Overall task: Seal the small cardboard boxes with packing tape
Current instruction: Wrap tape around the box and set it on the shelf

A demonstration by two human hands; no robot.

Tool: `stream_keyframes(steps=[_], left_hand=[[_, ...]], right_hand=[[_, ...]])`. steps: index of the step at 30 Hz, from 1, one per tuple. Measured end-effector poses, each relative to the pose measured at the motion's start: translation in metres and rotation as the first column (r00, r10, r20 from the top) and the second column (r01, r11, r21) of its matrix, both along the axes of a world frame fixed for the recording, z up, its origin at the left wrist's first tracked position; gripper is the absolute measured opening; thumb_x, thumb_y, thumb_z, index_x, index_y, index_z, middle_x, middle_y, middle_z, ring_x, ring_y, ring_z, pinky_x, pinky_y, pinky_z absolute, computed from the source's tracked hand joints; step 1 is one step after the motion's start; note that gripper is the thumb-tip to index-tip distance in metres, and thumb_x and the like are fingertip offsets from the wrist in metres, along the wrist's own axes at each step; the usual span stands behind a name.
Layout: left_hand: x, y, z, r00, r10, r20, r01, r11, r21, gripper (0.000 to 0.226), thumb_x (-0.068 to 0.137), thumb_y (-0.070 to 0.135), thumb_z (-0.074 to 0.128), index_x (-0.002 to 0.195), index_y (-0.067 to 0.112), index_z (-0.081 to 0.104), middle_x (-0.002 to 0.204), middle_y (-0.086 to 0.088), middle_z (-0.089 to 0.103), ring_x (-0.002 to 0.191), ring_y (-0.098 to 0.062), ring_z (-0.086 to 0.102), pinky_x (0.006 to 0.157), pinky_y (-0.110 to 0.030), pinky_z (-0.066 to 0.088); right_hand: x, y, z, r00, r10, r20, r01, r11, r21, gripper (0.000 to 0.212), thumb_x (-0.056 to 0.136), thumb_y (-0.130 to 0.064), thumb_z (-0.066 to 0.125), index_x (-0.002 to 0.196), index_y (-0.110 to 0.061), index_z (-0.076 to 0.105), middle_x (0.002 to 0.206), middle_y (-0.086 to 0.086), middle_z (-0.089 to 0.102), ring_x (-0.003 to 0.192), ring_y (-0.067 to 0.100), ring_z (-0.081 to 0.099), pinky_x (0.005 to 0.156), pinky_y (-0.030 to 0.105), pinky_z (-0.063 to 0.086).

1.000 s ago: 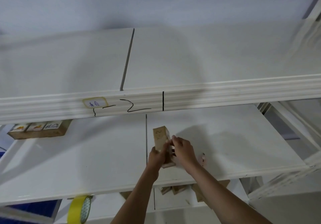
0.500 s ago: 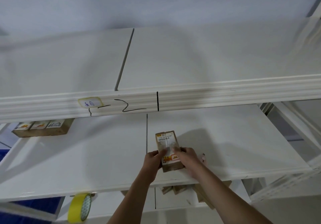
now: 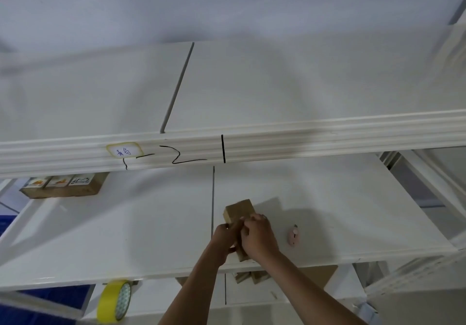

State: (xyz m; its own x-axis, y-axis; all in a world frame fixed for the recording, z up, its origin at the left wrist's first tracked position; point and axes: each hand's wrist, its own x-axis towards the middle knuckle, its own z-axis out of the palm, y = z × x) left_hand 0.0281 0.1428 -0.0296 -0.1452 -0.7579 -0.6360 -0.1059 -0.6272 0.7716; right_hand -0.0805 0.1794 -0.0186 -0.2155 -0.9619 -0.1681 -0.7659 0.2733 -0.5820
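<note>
on my feed, far left: a long brown cardboard box with three printed labels on its top (image 3: 61,186), lying on the middle white shelf board (image 3: 106,226), tucked partly under the upper shelf's ribbed white front rail (image 3: 277,143).

lower left: a roll of yellow packing tape (image 3: 114,301), standing on edge on the level below, just under the middle shelf's front lip.

on the rail, left of centre: a small yellow-edged paper label with blue handwriting (image 3: 124,150), then black marker strokes and a vertical black line to its right.

centre: a small plain brown cardboard box (image 3: 238,211), standing tilted on the middle shelf near its front edge, just right of the seam between the two boards. my left hand (image 3: 224,242) grips its left side, fingers curled round it; my right hand (image 3: 258,236) grips it from the right and top. the two hands touch each other over the box.

right of the hands: a small pink object (image 3: 293,236), too blurred to identify, lying on the shelf near the box but apart from it.

below the shelf edge, centre right: more brown cardboard pieces (image 3: 252,276), partly hidden.
</note>
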Motion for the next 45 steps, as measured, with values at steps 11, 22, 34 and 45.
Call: stream_keyframes(steps=[11, 22, 34, 45], left_hand=[[0.004, 0.006, -0.013, 0.98, 0.041, 0.195, 0.008, 0.969, -0.247, 0.05, 0.094, 0.002, 0.06, 0.142, 0.017, 0.052, 0.131, -0.005, 0.063, 0.103, -0.016, 0.063, 0.057, -0.011, 0.051], [0.003, 0.014, -0.015, 0.95, -0.006, 0.314, 0.092, 0.962, -0.258, 0.058, 0.094, 0.007, 0.063, 0.147, 0.024, 0.045, 0.113, -0.007, 0.065, 0.092, -0.018, 0.067, 0.063, -0.02, 0.058], [0.06, 0.038, 0.013, 0.734, 0.523, 0.434, -0.301, 0.823, -0.482, 0.019, 0.096, 0.01, 0.054, 0.113, 0.013, 0.063, 0.096, -0.004, 0.069, 0.081, -0.02, 0.064, 0.074, -0.032, 0.05], [0.234, 0.07, -0.002, 0.577, 0.69, 0.437, -0.568, 0.724, -0.393, 0.014, 0.094, 0.018, 0.05, 0.105, 0.011, 0.055, 0.09, -0.006, 0.063, 0.084, -0.028, 0.06, 0.073, -0.035, 0.045]], right_hand=[[-0.027, 0.011, -0.028, 0.996, 0.018, 0.088, -0.024, 0.997, 0.068, 0.062, 0.101, -0.016, 0.053, 0.156, -0.026, 0.028, 0.132, 0.009, 0.057, 0.122, 0.025, 0.057, 0.101, 0.037, 0.051], [-0.025, 0.007, -0.017, 0.994, 0.005, 0.11, -0.008, 1.0, 0.027, 0.054, 0.099, -0.022, 0.058, 0.148, -0.022, 0.036, 0.128, 0.008, 0.064, 0.115, 0.025, 0.062, 0.095, 0.034, 0.053], [0.025, 0.008, 0.02, 0.989, -0.148, -0.003, 0.141, 0.949, -0.283, 0.031, 0.099, -0.019, 0.055, 0.129, -0.011, 0.054, 0.12, 0.012, 0.06, 0.11, 0.029, 0.058, 0.089, 0.037, 0.05], [0.209, 0.014, 0.019, 0.846, -0.058, 0.529, -0.035, 0.986, 0.163, 0.022, 0.094, -0.016, 0.05, 0.101, -0.008, 0.069, 0.106, 0.009, 0.071, 0.101, 0.03, 0.069, 0.091, 0.043, 0.057]])
